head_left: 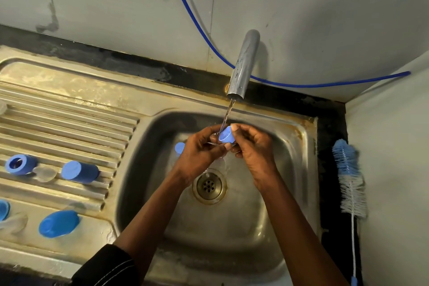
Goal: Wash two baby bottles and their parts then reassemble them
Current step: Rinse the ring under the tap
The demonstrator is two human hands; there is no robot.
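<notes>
While water runs in a thin stream from the tap spout [243,65], both hands hold a small blue bottle part [225,137] directly under it, above the far half of the sink basin [290,169].

- The left hand [199,150] has its fingers curled round the left side of the part.
- The right hand [254,146] pinches the right side of the part between thumb and fingertips.
- Something clear shows at the left fingers, just beside the part; what it is cannot be told.

A second blue piece [179,147] lies in the basin, partly hidden behind the left hand. The drain [209,186] sits in the basin floor, nearer than the hands.

On the ribbed drainboard [69,123], left of the basin, lie:

- a blue ring [19,164] on its side, with its opening in view;
- a clear teat [45,173] just to the right of the ring;
- a blue cap [80,172] on its side, just to the right of the teat.

On the flat near part of the board lie:

- a larger blue cover [59,223];
- a clear piece [14,222] to the left of the cover;
- a blue item [3,210] cut off by the left edge.

A bottle brush [350,183] lies on the dark ledge right of the sink, with its bristles far and its handle near. A blue hose [197,25] runs across the wall behind the spout. A dark sleeve [104,267] covers the left arm at the near edge.
</notes>
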